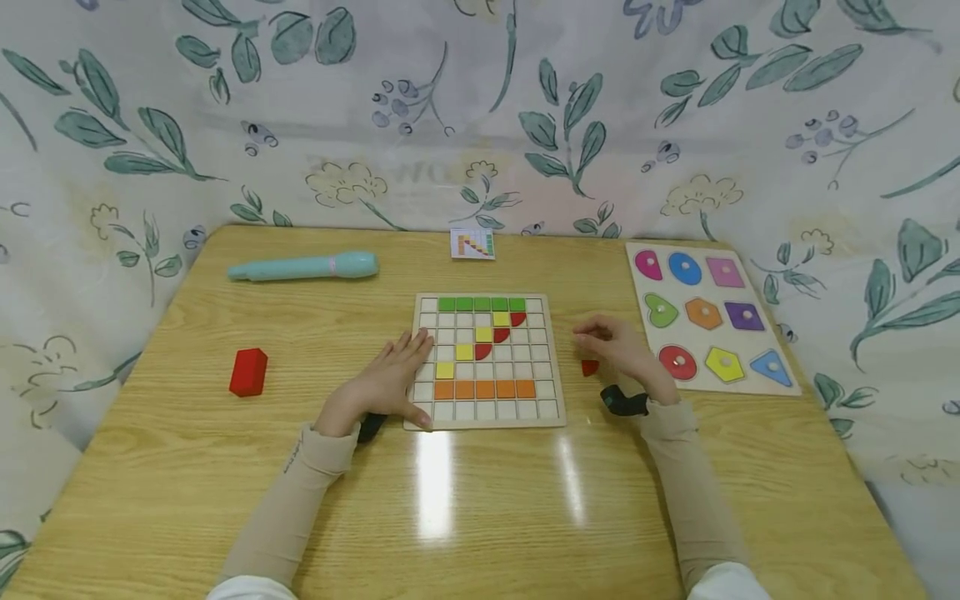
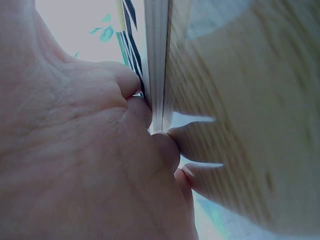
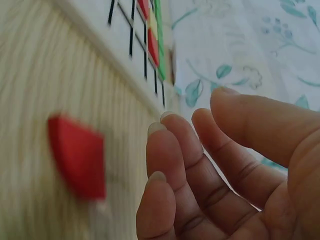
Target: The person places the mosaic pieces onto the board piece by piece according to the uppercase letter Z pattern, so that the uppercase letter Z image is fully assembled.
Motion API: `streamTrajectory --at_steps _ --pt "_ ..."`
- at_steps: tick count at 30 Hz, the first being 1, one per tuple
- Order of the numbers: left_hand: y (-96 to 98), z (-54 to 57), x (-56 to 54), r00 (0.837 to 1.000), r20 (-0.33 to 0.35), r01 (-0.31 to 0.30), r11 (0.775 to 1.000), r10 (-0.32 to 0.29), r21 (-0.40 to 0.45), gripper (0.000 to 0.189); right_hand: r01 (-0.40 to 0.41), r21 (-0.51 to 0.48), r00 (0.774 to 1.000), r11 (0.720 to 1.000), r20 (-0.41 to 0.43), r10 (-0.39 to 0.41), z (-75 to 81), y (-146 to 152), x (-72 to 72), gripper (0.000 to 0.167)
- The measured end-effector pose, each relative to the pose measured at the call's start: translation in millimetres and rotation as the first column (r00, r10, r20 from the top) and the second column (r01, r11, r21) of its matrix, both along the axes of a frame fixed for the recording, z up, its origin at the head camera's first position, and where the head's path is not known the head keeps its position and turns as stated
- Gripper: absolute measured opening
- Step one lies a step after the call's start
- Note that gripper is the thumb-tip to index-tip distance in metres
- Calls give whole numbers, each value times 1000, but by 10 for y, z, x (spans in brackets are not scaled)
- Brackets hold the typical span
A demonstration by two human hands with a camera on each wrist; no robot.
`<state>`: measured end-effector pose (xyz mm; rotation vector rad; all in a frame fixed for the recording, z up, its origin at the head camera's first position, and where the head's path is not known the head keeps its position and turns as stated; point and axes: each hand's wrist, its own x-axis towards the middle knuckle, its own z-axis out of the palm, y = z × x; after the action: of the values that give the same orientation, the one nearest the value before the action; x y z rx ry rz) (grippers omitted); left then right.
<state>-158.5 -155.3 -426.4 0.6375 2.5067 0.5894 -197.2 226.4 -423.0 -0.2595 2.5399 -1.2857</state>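
A white grid board lies in the middle of the table, with a green row at the top, an orange row low down, and a slanting line of yellow squares with red quarter-round pieces beside it. My left hand rests over the board's left edge, fingers spread; its wrist view shows the palm against the edge. To the right of the board, my right hand hovers with loosely bent fingers, nothing visible between thumb and fingertips. Just below it a red quarter-round piece lies on the wood.
At the right lies a shape puzzle board with knobbed pieces. A small pattern card is at the back edge. On the left are a light blue pen-shaped thing and a red block. A flowered cloth hangs behind the table.
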Motion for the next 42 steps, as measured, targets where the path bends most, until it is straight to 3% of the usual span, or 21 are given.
streamTrajectory --at_steps 8,19,27,32,37,42 --pt "1 -15 -2 1000 4 -1 1000 1 11 135 -33 57 999 998 13 32 -137 293 196 32" --pt "6 -31 -7 1000 0 -4 1000 4 16 135 -32 193 992 981 -112 55 -197 182 176 24" --pt "3 -32 -6 1000 0 -4 1000 4 10 136 65 153 992 986 -121 -47 -240 66 21 20" --pt "4 -62 9 1000 1 -7 1000 7 8 136 103 115 993 988 -72 -95 -189 -138 -117 27" --pt "10 -37 13 1000 5 -7 1000 7 15 135 61 32 997 998 51 -63 -86 -454 -195 33" --pt "7 -14 1 1000 7 -6 1000 6 19 134 -20 -76 995 997 99 27 3 -798 -189 27"
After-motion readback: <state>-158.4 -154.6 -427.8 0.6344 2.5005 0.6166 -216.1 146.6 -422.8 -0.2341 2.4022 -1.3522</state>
